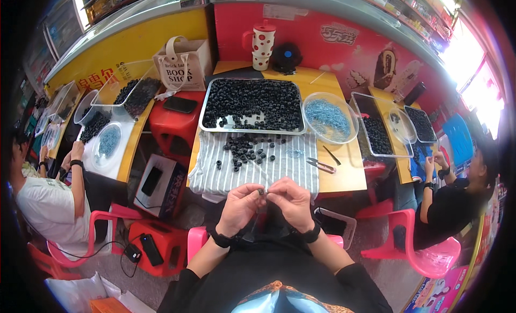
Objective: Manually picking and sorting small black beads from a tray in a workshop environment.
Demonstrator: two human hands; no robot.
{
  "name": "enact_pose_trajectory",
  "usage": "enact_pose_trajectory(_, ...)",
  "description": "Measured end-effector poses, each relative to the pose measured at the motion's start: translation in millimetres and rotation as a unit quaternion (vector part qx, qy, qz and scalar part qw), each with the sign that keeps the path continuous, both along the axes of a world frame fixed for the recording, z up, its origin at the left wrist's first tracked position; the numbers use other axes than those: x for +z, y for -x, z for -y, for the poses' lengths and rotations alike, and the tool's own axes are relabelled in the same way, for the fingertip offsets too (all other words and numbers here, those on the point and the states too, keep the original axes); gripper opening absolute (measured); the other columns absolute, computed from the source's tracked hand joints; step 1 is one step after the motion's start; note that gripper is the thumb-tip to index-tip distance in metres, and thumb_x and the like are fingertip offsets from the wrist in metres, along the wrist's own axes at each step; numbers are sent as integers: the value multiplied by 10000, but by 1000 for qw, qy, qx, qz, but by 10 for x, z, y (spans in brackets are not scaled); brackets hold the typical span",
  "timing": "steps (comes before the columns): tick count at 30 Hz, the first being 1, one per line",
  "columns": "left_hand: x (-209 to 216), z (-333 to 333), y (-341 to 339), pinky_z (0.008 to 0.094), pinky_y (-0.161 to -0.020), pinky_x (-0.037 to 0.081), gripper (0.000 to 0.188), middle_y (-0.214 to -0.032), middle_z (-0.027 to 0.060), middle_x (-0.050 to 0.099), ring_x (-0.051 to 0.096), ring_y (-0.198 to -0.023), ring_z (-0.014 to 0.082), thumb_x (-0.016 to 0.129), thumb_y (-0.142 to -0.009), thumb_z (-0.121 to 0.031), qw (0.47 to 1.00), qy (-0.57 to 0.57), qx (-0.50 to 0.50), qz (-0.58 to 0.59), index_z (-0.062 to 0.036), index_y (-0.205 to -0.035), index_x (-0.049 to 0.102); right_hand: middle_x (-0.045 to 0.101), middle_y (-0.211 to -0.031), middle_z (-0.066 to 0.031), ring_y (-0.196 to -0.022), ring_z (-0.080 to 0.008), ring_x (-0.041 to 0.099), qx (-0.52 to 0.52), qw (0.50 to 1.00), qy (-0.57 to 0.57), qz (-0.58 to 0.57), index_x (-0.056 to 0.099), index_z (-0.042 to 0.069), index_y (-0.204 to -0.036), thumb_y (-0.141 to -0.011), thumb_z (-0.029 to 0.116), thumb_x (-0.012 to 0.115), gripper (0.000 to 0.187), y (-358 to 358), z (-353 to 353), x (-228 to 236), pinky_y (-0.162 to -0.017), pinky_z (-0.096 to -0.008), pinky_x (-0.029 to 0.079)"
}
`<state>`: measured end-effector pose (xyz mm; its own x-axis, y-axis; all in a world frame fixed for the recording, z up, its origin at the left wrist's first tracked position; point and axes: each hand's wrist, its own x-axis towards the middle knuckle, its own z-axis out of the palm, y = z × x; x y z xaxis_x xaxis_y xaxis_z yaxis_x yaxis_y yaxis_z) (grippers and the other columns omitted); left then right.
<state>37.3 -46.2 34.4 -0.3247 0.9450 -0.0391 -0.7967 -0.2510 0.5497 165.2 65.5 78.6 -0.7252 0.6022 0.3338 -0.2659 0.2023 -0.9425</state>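
Observation:
Close to my body, just off the front edge of the table, both hands meet fingertip to fingertip. My left hand (240, 206) pinches a small black round part (261, 192). Beside it, my right hand (291, 203) is closed in a pinch; whatever sits between its fingers is too small to make out. Ahead of them lies a grey-and-white striped cloth (207, 162) with loose black round parts (242, 151) scattered on it. Behind that stands a metal tray (252, 132) heaped with the same black parts. A round clear tub (352, 131) of small blue pieces is right of the tray.
Pliers (321, 165) and dark tweezers (332, 155) lie at the table's right. A spotted tumbler (263, 47) and a small black fan (287, 58) stand behind. Red stools (174, 119) are on the left. One person (51, 200) works at the left table, another (451, 194) at the right.

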Motion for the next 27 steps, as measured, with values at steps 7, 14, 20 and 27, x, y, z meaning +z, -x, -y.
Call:
enact_pose_trajectory(7, 83, -45, -111, 275, -764, 532, 206, -979, 88, 657, 639, -861, 149, 577, -935, -55, 998, 6, -39, -43, 35, -1119, 600, 628, -873, -86, -788, -131, 611, -60, 998, -2, -14, 653, -14, -862, -745, -124, 688, 164, -127, 105, 100, -675, -232, 496)
enact_pose_trajectory(14, 121, -34, -102, 277, -780, 532, 198, -1043, 95, 615, 634, -892, 153, 579, -928, -30, 996, -14, -35, -79, 51, -1106, 611, 630, -848, -87, -728, -141, 629, -74, 991, -112, 5, 645, -12, -841, -728, -109, 713, 163, -152, 85, 4, -643, -237, 510)
enact_pose_trajectory(20, 101, -49, -47, 265, -803, 521, 197, -1056, 97, 580, 612, -929, 151, 559, -923, 10, 991, -31, -44, -122, 69, -1097, 629, 621, -793, -72, -673, -146, 622, -57, 984, -167, 38, 646, 5, -836, -717, -78, 739, 173, -154, 54, 66, -602, -238, 494)
enact_pose_trajectory(27, 95, -5, -98, 235, -798, 482, 228, -1014, 56, 586, 585, -911, 125, 553, -915, 39, 990, -39, -40, -130, 63, -1127, 632, 602, -726, -47, -641, -118, 601, -55, 987, -143, 48, 631, 11, -826, -721, -26, 763, 173, -183, 154, 66, -565, -236, 461)
